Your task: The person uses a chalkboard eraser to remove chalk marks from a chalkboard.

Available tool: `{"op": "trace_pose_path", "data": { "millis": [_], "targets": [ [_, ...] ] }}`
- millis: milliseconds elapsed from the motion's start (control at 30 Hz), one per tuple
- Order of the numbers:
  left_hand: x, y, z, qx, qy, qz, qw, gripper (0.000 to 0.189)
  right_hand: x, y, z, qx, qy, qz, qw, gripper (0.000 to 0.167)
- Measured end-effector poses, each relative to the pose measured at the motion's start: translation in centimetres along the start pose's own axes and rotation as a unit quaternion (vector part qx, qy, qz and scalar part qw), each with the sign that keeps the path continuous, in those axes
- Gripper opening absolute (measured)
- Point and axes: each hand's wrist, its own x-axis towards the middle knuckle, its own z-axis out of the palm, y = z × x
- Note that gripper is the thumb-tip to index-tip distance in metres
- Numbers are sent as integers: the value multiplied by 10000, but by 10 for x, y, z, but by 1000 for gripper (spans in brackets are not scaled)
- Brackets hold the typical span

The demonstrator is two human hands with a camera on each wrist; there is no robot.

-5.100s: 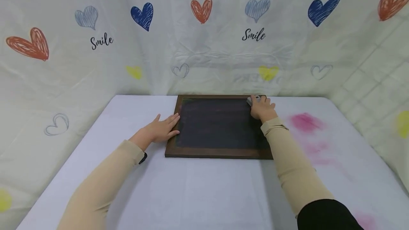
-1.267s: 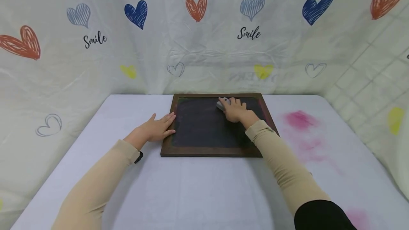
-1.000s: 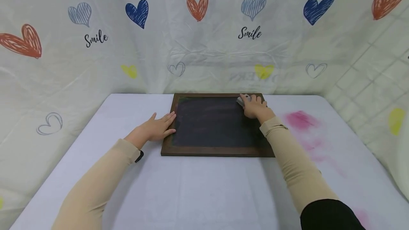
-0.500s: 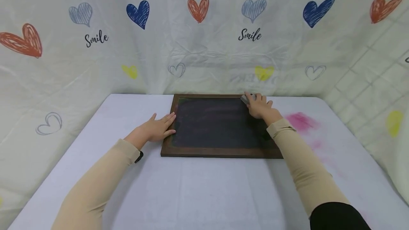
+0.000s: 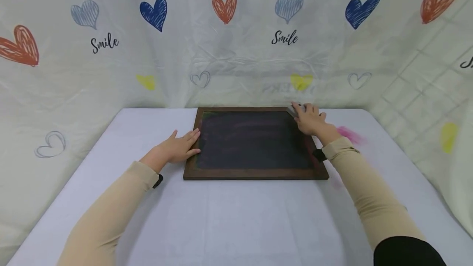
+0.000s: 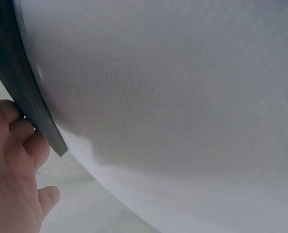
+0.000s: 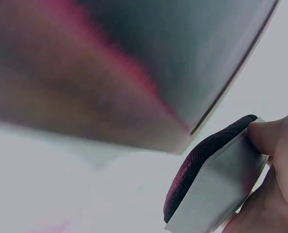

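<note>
A small chalkboard (image 5: 255,141) with a brown wooden frame lies on the white table. My left hand (image 5: 176,147) rests on its left edge with fingers spread. In the left wrist view that hand (image 6: 13,165) has its fingertips against the dark frame (image 6: 25,82). Near the board's upper right corner, my right hand (image 5: 312,121) grips a grey chalkboard eraser (image 5: 293,111). The right wrist view shows the eraser (image 7: 216,177) tilted, its dark felt side toward the frame corner, with a gap between them. Pink chalk dust streaks the inner frame edge (image 7: 120,60) there.
A pink chalk smear (image 5: 351,134) stains the tabletop right of the board. Behind the table hangs a white curtain (image 5: 236,48) printed with hearts. The white table (image 5: 236,221) stretches in front of the board.
My right hand has carried the eraser from the upper middle of the board rightward to its upper right corner. The left hand stays on the left edge. The head view has shifted slightly.
</note>
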Motion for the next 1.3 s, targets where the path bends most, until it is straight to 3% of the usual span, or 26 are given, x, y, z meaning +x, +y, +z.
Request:
{"op": "trace_pose_path", "data": {
  "millis": [300,667,967,1300],
  "targets": [
    [-2,-3,-2,-82,24,-7,10000,77,-12,33,-3,88,289,83,9995,58],
    [-3,-2,-2,-89,27,-26,10000,77,-26,80,3,250,434,477,9976,60],
    [-2,-1,-2,-90,44,37,9999,77,-40,108,7,341,188,813,9959,64],
    [-4,4,-5,-141,-31,34,9999,76,-48,118,10,348,34,926,9951,63]
  ]
}}
